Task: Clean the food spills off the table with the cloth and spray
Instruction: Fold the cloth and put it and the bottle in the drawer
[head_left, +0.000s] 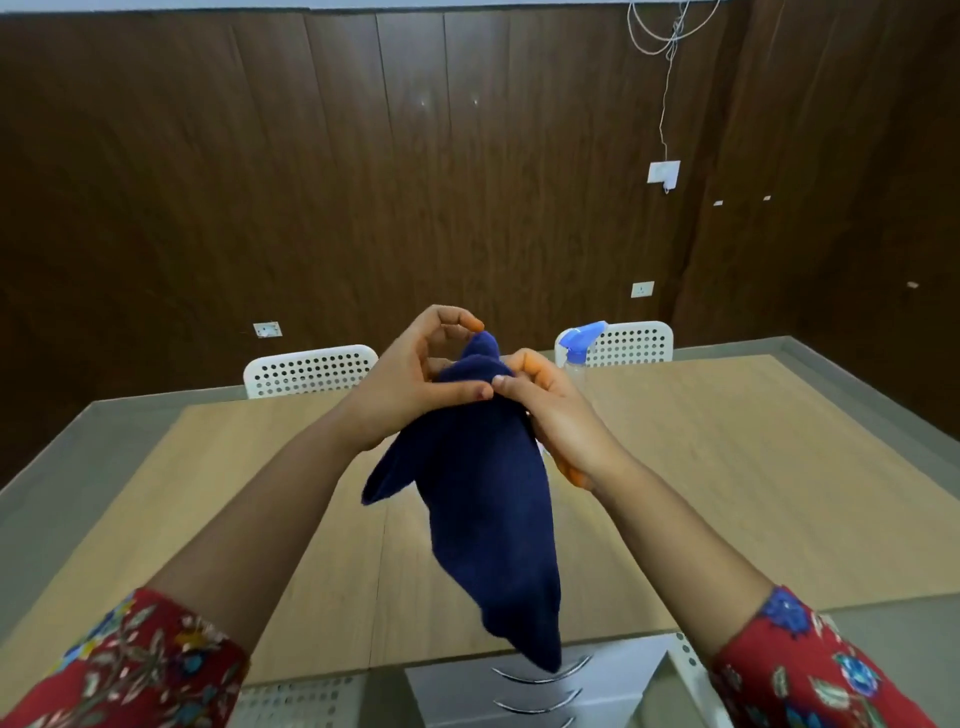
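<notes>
Dark brown wood panelling (467, 182) covers the far wall and the side wall at right. Below it stretches the table (753, 493), a pale wood-grain top with a grey band along its edges. 2 white perforated chair backs stand at its far edge, 1 at left (310, 370) and 1 at right (631, 343). A grey drawer unit (519, 696) with curved metal handles shows at the near edge.

The dark blue cloth (483, 499) hangs in the air above the middle of the table, held up by both hands. The left hand (410, 384) pinches its top, thumb laid across the fabric and fingers (457, 314) curled over the tip. The right hand (561, 421) grips the upper part from the other side, fingers (524, 364) curled into the cloth. Both forearms wear red floral sleeves (130, 665).

The spray bottle (579, 345), clear with a blue and white head, stands on the far right part of the table, just behind the right hand.

A white cable (667, 78) drops to a wall plate (663, 171); 2 small sockets (267, 329) sit lower on the panelling.
</notes>
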